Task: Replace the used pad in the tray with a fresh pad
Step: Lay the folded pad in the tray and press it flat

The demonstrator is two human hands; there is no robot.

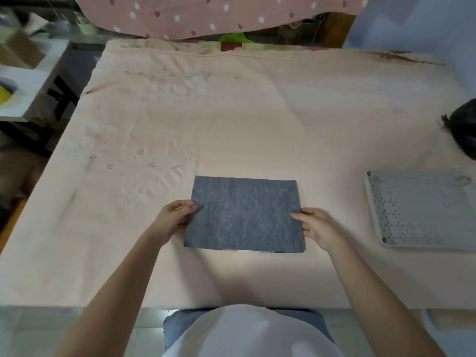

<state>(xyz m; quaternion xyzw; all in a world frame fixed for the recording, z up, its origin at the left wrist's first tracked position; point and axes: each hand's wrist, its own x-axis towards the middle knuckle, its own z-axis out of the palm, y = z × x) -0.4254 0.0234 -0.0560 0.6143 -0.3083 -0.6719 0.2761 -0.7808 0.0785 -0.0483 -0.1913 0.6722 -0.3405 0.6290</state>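
Observation:
A grey felt pad (244,215), rectangular and flat, is held just above the table in front of me. My left hand (175,217) pinches its left edge and my right hand (315,226) pinches its right edge. A thin strip of something pale shows under the pad's near edge; whether it is the tray I cannot tell. A light grey perforated plastic grid (422,210) lies flat on the table at the right, apart from the pad.
The table is covered by a peach cloth (231,112). A black plastic bag (463,130) sits at the right edge. A pink dotted fabric (219,14) hangs at the back. Shelves and boxes (23,73) stand to the left.

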